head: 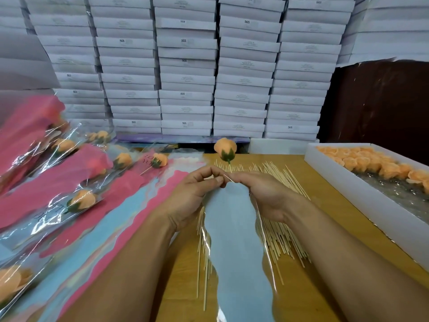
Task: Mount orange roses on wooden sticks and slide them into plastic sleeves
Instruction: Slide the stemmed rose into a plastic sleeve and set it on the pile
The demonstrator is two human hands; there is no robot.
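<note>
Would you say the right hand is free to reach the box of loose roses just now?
Probably not yet: the right hand is pinching the blue sleeve and the rose's stick. The white box lies open to its right, with nothing between them.

"SGS" on stacked white boxes [185, 66]; "LOVE YOU" on plastic sleeve [151, 162]
</note>
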